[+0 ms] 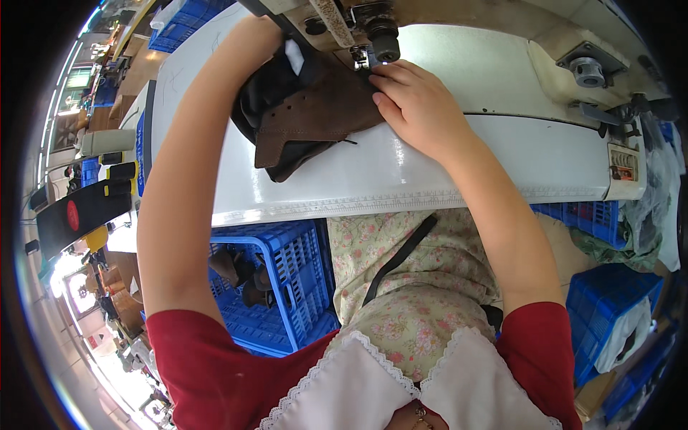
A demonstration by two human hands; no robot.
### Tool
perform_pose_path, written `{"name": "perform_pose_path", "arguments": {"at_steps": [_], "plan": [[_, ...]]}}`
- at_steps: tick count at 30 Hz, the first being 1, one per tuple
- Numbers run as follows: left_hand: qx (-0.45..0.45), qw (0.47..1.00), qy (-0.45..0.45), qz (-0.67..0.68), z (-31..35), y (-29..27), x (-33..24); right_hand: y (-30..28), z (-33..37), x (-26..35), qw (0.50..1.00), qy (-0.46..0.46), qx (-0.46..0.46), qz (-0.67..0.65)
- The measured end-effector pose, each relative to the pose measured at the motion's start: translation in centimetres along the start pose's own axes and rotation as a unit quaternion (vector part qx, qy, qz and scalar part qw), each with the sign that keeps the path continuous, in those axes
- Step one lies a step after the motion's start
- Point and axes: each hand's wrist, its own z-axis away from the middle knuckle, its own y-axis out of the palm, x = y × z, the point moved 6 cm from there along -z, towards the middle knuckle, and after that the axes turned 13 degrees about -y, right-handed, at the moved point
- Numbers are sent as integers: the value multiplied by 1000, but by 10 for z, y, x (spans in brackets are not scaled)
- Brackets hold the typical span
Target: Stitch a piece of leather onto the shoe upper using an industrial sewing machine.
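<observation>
brown shoe upper (315, 107) lies beneath the sewing machine (466, 14). below, a blue lattice crate (304, 269) holds dark brown pieces (254, 287). the white, ruler-edged table (408, 168) looks glossy, the leather matte, holed. right hand (419, 100) rests fingers-together on it, left hand (264, 30) is partly hidden; i cannot tell either grip.

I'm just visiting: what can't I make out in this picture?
All in the head view:
- Left hand: its fingers are hidden behind the sewing machine.
- Needle tip at the presser foot: too small to tell.
- Sewing machine's top: cut off by the upper edge.
- Dark pieces in the blue crate: partly covered by the crate's wall and the white tabletop.
</observation>
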Motion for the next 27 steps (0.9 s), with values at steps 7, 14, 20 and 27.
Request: {"name": "perform_pose_path", "arguments": {"at_steps": [7,14,20,27], "plan": [[-95,949,302,5,119,-27,-14,1,7,-8,1000,12,-5,5],[-153,885,315,-306,139,79,-36,7,4,-5,1000,-22,-20,4],[-116,908,302,-266,125,94,-22,2,1,-10,999,-23,7,25],[-73,912,324,-240,122,91,-16,-1,-2,-15,998,-29,51,2]]}}
